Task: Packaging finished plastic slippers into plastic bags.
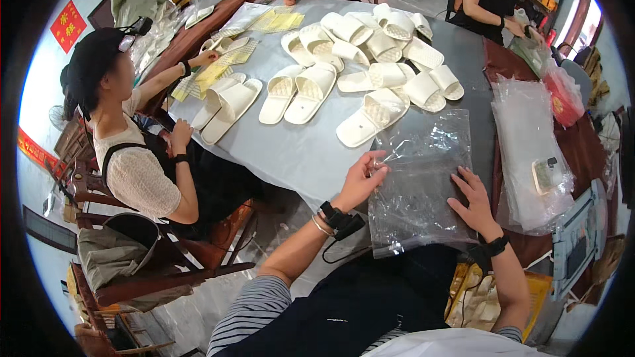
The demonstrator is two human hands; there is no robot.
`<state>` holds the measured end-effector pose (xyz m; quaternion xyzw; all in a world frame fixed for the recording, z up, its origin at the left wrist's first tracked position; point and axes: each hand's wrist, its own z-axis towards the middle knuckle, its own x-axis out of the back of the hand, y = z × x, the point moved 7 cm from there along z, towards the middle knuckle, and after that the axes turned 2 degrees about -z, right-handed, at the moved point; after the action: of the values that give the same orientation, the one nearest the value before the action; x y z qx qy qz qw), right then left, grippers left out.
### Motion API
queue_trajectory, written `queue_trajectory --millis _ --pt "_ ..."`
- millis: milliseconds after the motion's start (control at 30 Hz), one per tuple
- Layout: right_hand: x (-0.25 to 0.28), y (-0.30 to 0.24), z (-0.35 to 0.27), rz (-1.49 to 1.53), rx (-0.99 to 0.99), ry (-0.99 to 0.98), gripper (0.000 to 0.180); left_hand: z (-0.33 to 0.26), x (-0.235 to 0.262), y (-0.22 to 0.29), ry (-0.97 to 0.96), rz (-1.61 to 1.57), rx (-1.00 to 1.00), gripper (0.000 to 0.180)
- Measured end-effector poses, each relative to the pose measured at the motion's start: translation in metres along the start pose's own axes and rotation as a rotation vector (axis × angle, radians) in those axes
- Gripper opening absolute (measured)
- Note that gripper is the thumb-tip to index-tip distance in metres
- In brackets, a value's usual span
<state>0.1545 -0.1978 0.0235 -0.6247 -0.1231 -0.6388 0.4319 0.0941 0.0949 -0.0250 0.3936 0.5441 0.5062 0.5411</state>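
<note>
A transparent plastic bag [420,208] lies flat at the near edge of the grey-covered table, partly overhanging it. My left hand [364,180] pinches the bag's left edge between thumb and fingers. Spread out on its right side is my right hand [473,201], fingers apart and pressing lightly on the plastic. Just beyond the bag's far edge, a cream slipper [362,128] rests with its toe end partly under or beside the film. Behind it stands a heap of cream slippers [383,43] with quilted insoles. Two matched slippers [311,92] sit left of the heap.
More slippers [230,107] lie near a co-worker [135,158] at the left, whose hand touches yellow printed sheets [228,66]. Right of me, a stack of plastic bags [527,132] covers a brown cloth. A yellow crate [539,294] is below. Other people work across the table.
</note>
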Motion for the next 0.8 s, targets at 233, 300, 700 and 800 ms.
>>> queue_trajectory --millis 233,300,700,800 --pt "0.004 -0.007 -0.003 -0.002 0.004 -0.011 0.059 -0.009 0.003 0.0 0.127 -0.069 0.003 0.04" --pt "0.003 -0.007 -0.009 -0.022 -0.037 -0.049 0.06 -0.009 0.002 0.009 0.09 -0.036 0.044 0.055" --pt "-0.001 -0.012 -0.032 -0.133 -0.136 -0.103 0.06 0.06 0.054 0.281 0.452 0.226 -0.734 0.102" --pt "0.003 -0.015 -0.029 -0.157 -0.112 -0.049 0.059 0.07 0.058 0.307 0.463 0.304 -0.837 0.102"
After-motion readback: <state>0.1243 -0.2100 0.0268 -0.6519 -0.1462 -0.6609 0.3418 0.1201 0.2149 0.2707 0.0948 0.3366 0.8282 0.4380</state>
